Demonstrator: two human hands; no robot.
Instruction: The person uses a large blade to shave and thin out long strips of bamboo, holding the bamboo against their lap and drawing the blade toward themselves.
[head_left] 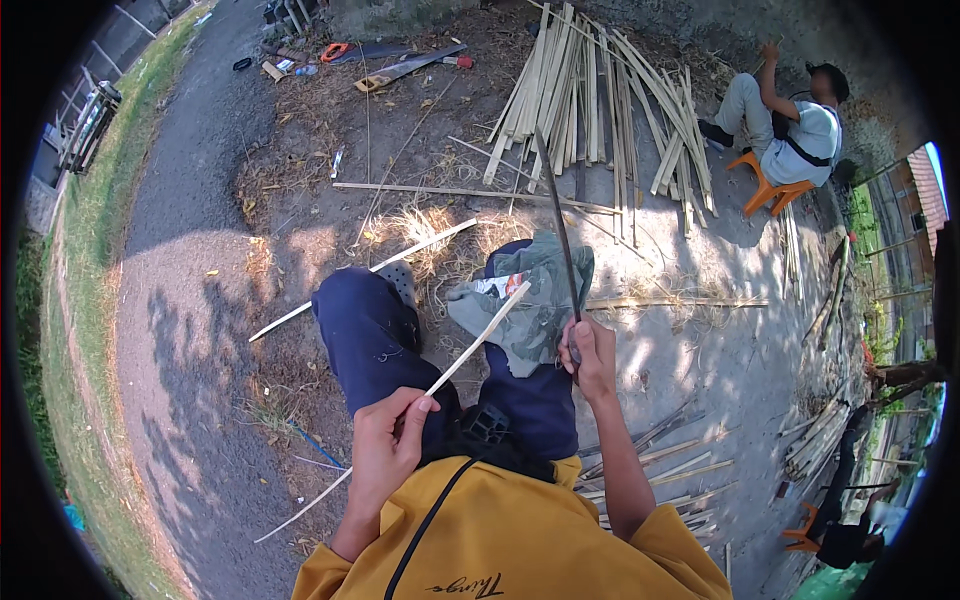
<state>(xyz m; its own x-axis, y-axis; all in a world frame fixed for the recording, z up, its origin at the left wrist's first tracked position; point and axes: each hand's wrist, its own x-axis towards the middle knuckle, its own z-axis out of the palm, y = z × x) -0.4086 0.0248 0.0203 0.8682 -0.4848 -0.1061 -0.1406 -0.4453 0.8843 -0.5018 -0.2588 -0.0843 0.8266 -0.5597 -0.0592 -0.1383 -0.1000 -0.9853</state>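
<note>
Seated on bare ground (700, 330), bamboo pile (590, 95) ahead. Long strip (470, 350) slanting from lower left up to the right over the lap, pinched in left hand (385, 450). Blade (558, 225) pointing up and away, gripped by raised right hand (590, 355) over cloth (535, 300).

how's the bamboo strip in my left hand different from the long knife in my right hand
The bamboo strip is pale and thin; the knife is dark. The strip slants up to the right across the cloth on the knee; the knife stands nearly upright, tip away from the body. Both are long, narrow, and gripped near one end, left hand, right hand.
</note>
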